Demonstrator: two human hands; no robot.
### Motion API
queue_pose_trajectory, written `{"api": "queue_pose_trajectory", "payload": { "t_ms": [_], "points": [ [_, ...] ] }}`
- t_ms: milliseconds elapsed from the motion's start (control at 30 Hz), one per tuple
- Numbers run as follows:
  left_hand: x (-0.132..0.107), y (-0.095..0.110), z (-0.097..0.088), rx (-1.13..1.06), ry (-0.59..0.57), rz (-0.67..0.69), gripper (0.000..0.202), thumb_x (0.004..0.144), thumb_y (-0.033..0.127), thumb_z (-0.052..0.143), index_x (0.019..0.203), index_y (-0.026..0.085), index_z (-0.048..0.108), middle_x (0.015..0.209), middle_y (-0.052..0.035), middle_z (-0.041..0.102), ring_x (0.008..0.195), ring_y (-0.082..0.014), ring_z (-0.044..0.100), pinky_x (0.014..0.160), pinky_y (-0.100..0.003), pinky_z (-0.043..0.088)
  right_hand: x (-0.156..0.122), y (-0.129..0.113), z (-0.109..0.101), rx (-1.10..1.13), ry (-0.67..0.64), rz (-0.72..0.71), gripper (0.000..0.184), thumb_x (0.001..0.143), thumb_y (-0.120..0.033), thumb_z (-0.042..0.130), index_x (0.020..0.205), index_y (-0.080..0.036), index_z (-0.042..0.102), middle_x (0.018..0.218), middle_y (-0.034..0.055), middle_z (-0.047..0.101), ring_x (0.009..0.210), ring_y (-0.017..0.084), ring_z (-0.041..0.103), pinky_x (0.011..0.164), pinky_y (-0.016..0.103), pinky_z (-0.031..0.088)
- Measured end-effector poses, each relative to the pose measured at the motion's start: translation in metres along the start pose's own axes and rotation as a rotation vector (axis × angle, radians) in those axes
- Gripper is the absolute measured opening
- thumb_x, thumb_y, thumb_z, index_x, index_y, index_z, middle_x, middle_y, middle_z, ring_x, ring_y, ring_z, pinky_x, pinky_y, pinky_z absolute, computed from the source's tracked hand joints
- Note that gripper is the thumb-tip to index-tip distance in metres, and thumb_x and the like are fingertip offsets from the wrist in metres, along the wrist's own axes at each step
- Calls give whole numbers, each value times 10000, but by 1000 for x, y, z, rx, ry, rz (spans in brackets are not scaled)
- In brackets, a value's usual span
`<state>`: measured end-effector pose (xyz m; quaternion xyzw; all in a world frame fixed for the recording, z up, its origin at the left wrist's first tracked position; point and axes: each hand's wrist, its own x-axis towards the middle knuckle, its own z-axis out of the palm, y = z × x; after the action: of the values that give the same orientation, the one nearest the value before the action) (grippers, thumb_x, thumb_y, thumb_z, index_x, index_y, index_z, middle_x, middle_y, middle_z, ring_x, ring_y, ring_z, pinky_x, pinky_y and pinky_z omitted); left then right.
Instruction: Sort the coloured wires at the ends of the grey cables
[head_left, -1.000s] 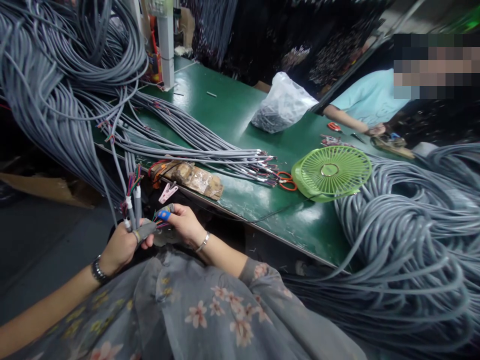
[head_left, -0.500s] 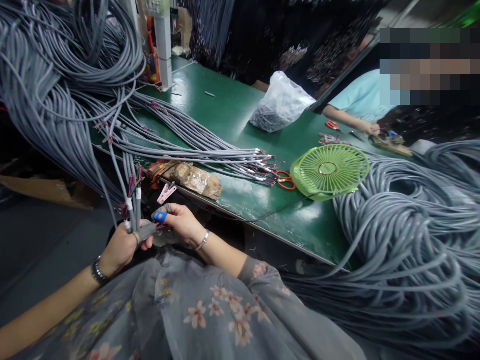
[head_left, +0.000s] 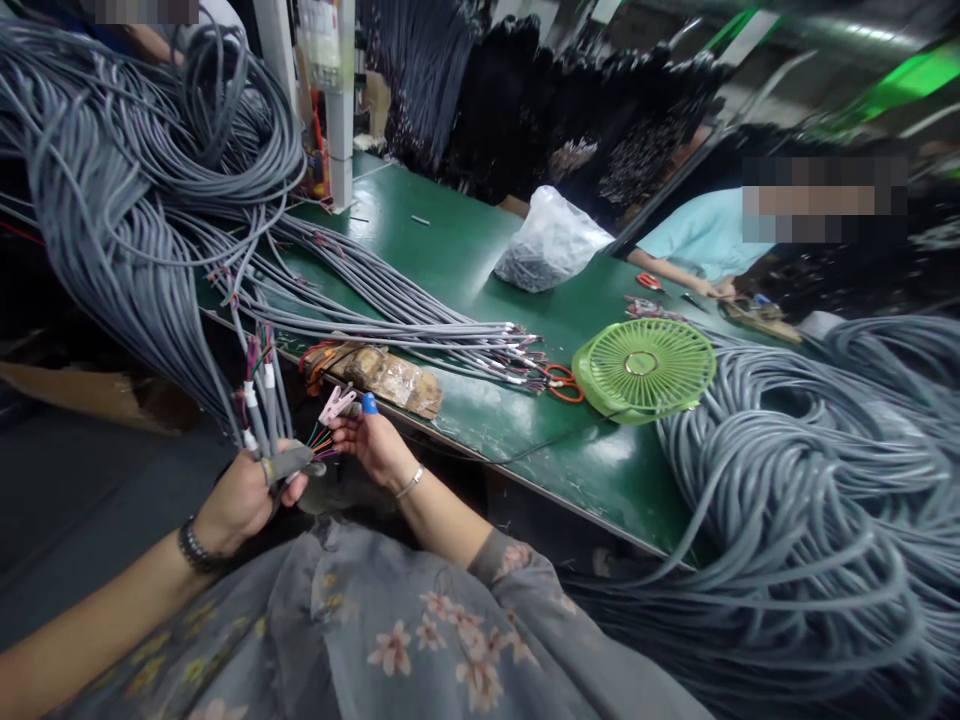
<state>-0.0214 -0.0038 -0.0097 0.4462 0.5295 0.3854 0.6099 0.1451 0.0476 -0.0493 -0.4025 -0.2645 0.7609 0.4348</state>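
My left hand point(head_left: 251, 490) is closed around several grey cables point(head_left: 281, 405), its grey-wrapped thumb lying across them. From under that thumb fans out a spread of thin coloured wires point(head_left: 321, 438), in green, orange, red and purple. My right hand point(head_left: 379, 445) is just right of the wire ends, with its blue-taped thumb raised and apart from the fingers. It appears to hold nothing. Right behind its fingertips is a pink clothespin point(head_left: 337, 404) at the bench edge. Other cable ends with white sleeves point(head_left: 250, 396) stick up above my left hand.
A taped block point(head_left: 397, 380) lies along the edge of the green bench point(head_left: 465, 240). Beyond are a cable bundle point(head_left: 420, 300), orange-handled scissors point(head_left: 564, 384), a green fan point(head_left: 645, 368) and a plastic bag point(head_left: 551, 240). Cable coils point(head_left: 810, 480) pile up right; a co-worker's hands point(head_left: 716, 288) are across.
My right hand has moved off the wires, and its thumb has lifted away from the fingers. The coloured wires now show fanned out. My left hand keeps its hold. The camera view has tilted up.
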Motion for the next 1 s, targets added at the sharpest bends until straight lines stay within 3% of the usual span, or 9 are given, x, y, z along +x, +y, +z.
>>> {"api": "queue_pose_trajectory", "payload": {
  "t_ms": [133,267,433,700,800,1000],
  "points": [
    [6,5,6,-39,6,0,393,594,553,772,484,219,596,384,28,472,400,-90,343,422,-256,320,9,-3,11,43,-47,-19,542,837,-724,746,824,-183,712,769,31,682,657,127,572,644,252,510],
    [10,3,6,-62,-8,-6,384,603,527,767,480,224,565,397,24,474,400,-90,351,425,-261,321,14,-1,17,130,-11,-18,483,826,-666,799,836,-189,723,746,22,667,669,145,576,643,268,521],
    [13,-2,6,-50,-10,-21,385,622,546,771,520,214,604,405,26,485,395,-93,369,426,-258,325,15,3,20,191,9,-70,466,816,-628,834,746,-187,701,696,13,662,630,131,571,599,238,506],
    [6,0,8,-82,47,-23,397,566,533,803,437,215,602,371,8,498,374,-90,368,403,-247,297,13,2,10,226,-38,26,536,925,-689,678,783,-173,667,688,16,674,603,127,594,563,229,522],
    [-2,1,8,-80,68,19,392,586,518,797,423,216,607,370,0,507,375,-93,377,403,-247,304,10,0,7,226,-51,53,481,944,-626,695,798,-169,682,704,14,676,611,120,597,568,221,530],
    [-5,8,16,-131,131,78,364,587,480,785,411,223,597,374,4,514,382,-100,395,401,-245,318,9,3,9,196,-24,-35,338,887,-473,815,798,-163,715,689,4,677,586,101,557,560,205,506]
  ]
}}
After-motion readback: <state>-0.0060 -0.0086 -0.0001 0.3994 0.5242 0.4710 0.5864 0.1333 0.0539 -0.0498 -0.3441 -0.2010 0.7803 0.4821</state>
